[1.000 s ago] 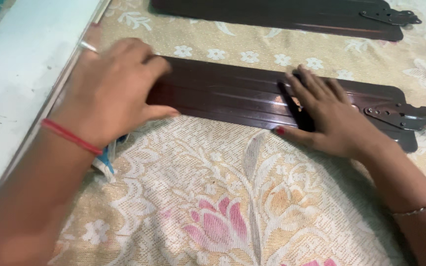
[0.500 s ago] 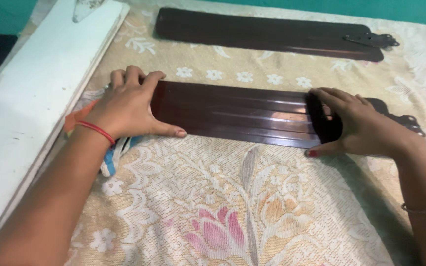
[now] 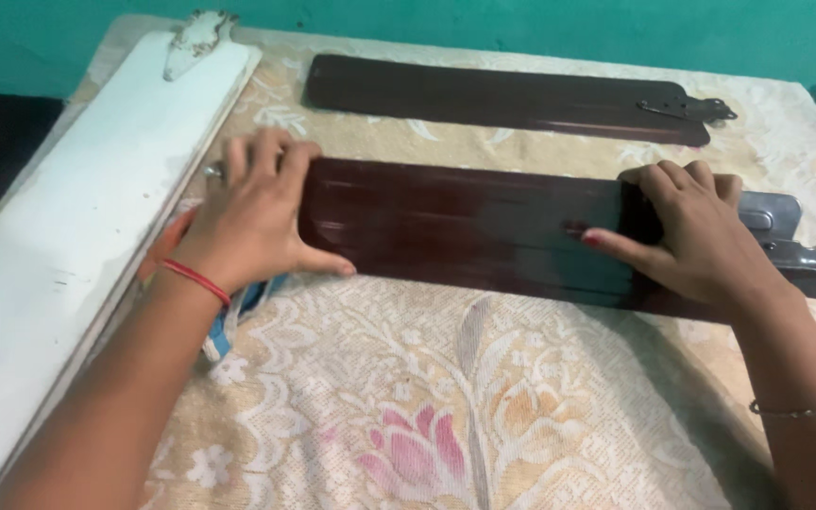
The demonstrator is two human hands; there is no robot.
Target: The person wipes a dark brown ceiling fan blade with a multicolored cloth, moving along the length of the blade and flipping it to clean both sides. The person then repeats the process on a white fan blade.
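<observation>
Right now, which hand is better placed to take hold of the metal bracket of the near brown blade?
The right hand. It lies flat on the near brown blade right beside the metal bracket; the left hand is at the opposite end.

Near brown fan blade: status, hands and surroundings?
Left hand flat on the near brown blade, tip end. Right hand pressing its metal bracket end. Second brown blade lies apart behind; white blade alongside left.

Dark brown fan blade (image 3: 465,231), cream floral cloth (image 3: 446,406)
</observation>
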